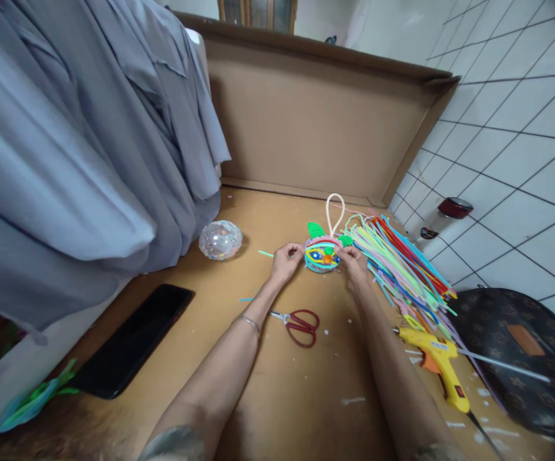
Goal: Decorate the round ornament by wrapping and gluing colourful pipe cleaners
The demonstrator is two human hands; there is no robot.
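Observation:
A round, colourful craft ornament [322, 255] stands between my hands, with blue eye shapes, an orange nose-like spot, green leaf-shaped pieces on top and a white loop [335, 215] rising above. My left hand [287, 261] pinches its left edge, fingers closed. On the opposite edge, my right hand [354, 264] has its fingertips closed on the ornament. Red-handled scissors [301, 324] lie below, between my forearms. Right of my right hand is a pile of coloured pipe cleaners [397, 262].
A clear ball [220, 239] and black phone [136, 339] lie left. A yellow glue gun [438, 358], dark bag [522, 352] and bottle [443, 221] are on the right. Cardboard [315, 115] stands behind; grey cloth [89, 128] hangs left.

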